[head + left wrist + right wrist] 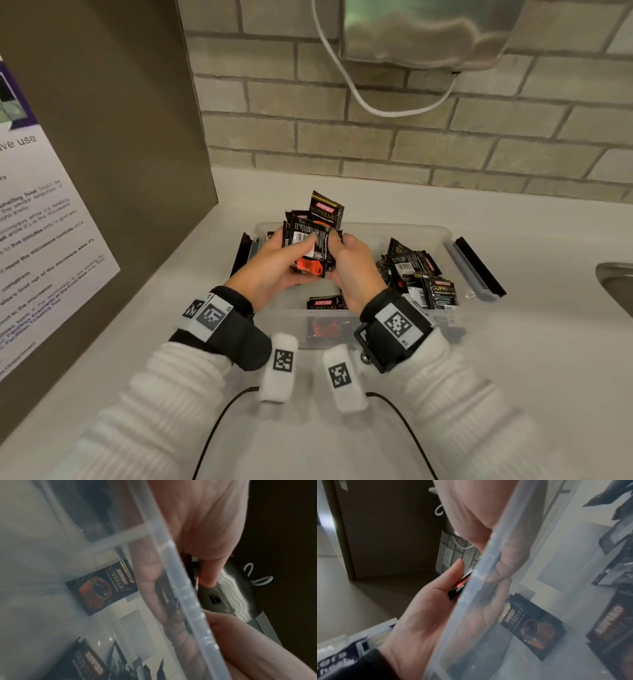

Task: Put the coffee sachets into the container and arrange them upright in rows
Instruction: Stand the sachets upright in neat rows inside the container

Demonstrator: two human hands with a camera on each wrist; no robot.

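Above the left half of a clear plastic container (394, 229), both hands hold one stack of black coffee sachets (313, 236) upright. My left hand (291, 248) grips the stack from the left with its thumb across the front. From the right, my right hand (339, 251) pinches it. Several loose sachets (419, 274) lie jumbled in the container's right half, and one sachet (323, 304) lies flat near the front wall. The left wrist view shows that flat sachet (102, 589) through the container wall (188, 595). It also appears in the right wrist view, sachet (532, 626) behind the wall (471, 595).
The container sits on a white counter (531, 359) against a brick wall. A brown cabinet panel with a printed notice (51, 222) stands close on the left. A steel sink (616, 284) is at the right edge. Hinged lid clips (476, 267) stick out from the container's sides. A white cable (376, 109) hangs above.
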